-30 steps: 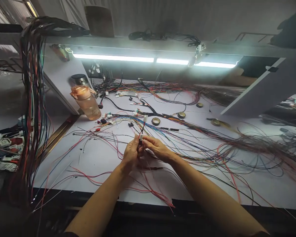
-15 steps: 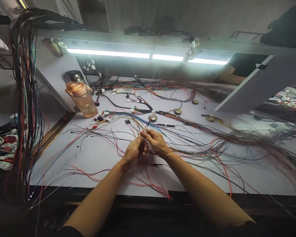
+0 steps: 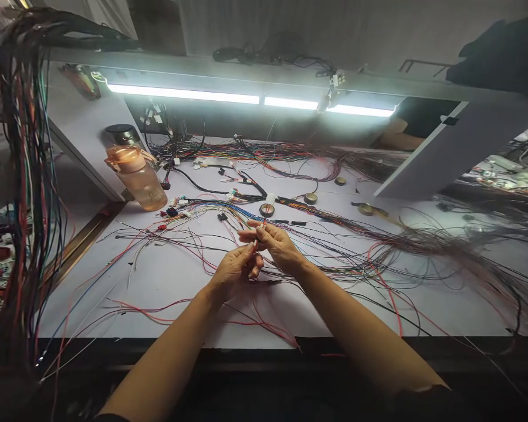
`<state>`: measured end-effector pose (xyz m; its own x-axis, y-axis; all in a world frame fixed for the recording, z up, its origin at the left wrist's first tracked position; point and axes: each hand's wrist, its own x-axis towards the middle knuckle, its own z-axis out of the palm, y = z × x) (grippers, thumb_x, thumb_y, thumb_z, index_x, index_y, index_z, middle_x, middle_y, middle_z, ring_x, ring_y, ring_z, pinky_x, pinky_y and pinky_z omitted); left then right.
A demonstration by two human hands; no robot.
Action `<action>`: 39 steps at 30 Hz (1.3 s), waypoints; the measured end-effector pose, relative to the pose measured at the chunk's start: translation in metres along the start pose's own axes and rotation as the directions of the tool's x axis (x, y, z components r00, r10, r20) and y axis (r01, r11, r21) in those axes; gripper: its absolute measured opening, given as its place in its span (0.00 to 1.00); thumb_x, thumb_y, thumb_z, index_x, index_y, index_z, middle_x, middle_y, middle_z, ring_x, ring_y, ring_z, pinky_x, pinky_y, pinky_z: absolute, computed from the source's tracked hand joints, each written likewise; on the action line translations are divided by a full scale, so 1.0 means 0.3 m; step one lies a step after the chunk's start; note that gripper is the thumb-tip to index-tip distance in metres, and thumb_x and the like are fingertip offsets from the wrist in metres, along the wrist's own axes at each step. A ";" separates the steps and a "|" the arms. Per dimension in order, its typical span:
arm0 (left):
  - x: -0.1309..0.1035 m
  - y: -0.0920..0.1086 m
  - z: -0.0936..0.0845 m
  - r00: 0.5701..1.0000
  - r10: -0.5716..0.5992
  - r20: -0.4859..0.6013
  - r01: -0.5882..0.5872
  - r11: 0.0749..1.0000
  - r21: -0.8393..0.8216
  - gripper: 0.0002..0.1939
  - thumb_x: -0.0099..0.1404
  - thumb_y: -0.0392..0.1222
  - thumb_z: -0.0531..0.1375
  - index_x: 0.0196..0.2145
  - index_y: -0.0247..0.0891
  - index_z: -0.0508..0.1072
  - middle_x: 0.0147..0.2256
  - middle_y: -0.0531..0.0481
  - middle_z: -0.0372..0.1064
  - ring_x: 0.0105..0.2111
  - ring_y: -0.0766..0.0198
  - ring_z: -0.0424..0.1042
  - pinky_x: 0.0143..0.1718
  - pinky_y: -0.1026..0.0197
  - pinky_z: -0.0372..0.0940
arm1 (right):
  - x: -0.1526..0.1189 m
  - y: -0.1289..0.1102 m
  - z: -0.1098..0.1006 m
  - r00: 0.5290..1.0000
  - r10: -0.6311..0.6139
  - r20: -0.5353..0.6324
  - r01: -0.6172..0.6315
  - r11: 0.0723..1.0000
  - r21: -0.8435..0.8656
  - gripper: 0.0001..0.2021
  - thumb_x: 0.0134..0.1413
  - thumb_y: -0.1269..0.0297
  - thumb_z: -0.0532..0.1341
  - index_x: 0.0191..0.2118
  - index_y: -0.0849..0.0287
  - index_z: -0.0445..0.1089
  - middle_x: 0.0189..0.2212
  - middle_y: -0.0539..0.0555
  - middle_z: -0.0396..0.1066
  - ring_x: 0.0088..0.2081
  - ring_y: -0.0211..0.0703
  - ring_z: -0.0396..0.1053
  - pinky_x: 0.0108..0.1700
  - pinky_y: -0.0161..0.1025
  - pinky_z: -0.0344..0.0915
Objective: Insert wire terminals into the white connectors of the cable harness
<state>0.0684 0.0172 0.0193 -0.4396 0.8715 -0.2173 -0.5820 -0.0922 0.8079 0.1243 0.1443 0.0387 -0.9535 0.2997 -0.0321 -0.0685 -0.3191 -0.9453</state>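
While both forearms are stretched in from the near edge of the table (image 3: 167, 281), the left hand (image 3: 233, 272) and the right hand (image 3: 276, 245) are held together just above the table's middle. A short red and black wire pair (image 3: 262, 227) is pinched between them: the left hand's fingers are curled nearly closed around its lower end, and the right hand's fingertips are closed on it just above, touching the left hand. Whether a second connector is hidden inside the fingers cannot be told. From the hands the wire pair is run up and away to a small white connector (image 3: 270, 200), which is held clear of the table, tilted toward the far edge.

Loose red strands (image 3: 264, 328) are spread under the wrists toward the near edge. Past the hands, a thick multicoloured wire bundle (image 3: 334, 225) is laid across the table from the middle to the right edge. Tape rolls (image 3: 310, 198) are seen lying flat beyond the connector, well apart from one another. Near the far left corner an orange water bottle (image 3: 134, 173) is stood upright. Off the left edge, a bunch of hanging wires (image 3: 26, 176) is draped from above. Over the far edge a lit tube lamp (image 3: 246, 99) is mounted.
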 end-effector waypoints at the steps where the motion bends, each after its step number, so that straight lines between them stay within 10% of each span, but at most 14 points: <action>1: 0.001 0.000 -0.001 1.000 -0.017 -0.010 0.017 1.000 -0.008 0.24 0.58 0.58 0.65 0.38 0.31 0.72 0.24 0.51 0.64 0.18 0.74 0.59 0.19 0.70 0.50 | -0.005 -0.003 0.001 1.000 0.015 0.016 -0.015 1.000 0.001 0.27 0.52 0.47 0.64 0.52 0.59 0.65 0.45 0.60 0.75 0.45 0.46 0.73 0.45 0.43 0.70; 33: 0.022 -0.047 -0.041 0.950 0.299 -0.092 -0.223 0.854 0.470 0.23 0.60 0.59 0.62 0.28 0.33 0.69 0.23 0.49 0.69 0.19 0.68 0.65 0.19 0.67 0.60 | -0.024 0.066 0.010 0.993 -0.080 -0.087 0.072 0.994 -0.084 0.23 0.52 0.52 0.64 0.51 0.58 0.68 0.46 0.57 0.75 0.50 0.48 0.71 0.55 0.46 0.66; 39: 0.021 -0.042 -0.036 0.985 0.166 -0.046 -0.142 0.933 0.331 0.23 0.58 0.58 0.65 0.31 0.33 0.70 0.25 0.48 0.70 0.20 0.66 0.68 0.22 0.66 0.63 | -0.029 0.048 0.006 0.995 -0.010 -0.098 -0.003 0.991 -0.131 0.21 0.50 0.49 0.65 0.45 0.59 0.70 0.40 0.56 0.76 0.40 0.43 0.74 0.46 0.42 0.70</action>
<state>0.0655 0.0187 0.0018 -0.5610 0.8211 -0.1052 -0.2540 -0.0499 0.9659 0.1311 0.1355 0.0259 -0.9195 0.3892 -0.0547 -0.0264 -0.1999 -0.9795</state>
